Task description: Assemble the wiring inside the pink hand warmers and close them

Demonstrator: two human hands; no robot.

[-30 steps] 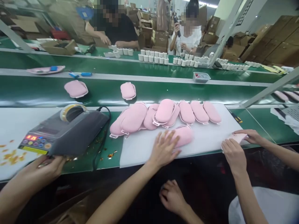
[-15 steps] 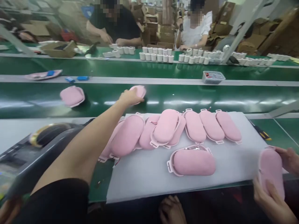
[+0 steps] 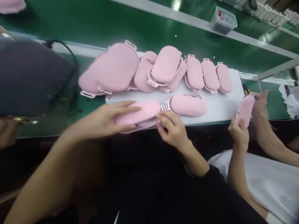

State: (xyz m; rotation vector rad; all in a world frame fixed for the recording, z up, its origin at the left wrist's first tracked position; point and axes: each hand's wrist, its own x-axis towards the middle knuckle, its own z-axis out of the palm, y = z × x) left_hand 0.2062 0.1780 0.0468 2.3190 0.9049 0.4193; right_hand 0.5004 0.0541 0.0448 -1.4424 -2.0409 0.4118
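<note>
I see left hand [image 3: 106,120] clamped on a pink case [image 3: 148,109] — right hand [image 3: 173,129] pinching its end — second case [image 3: 188,105] lies just beside.

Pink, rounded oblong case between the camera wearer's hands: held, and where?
The left hand grips the pink oblong case by its left end; the right hand seemingly pinches its right end.

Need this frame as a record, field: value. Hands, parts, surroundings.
Left hand: holding a pink case, fingers across its top
Right hand: fingertips at that case's right end
Beside it: second pink case on white mat
Behind: more pink cases, some overlapping
Co-worker's hands: on another pink case
Back: clear plastic box
Far left: dark machine
</note>
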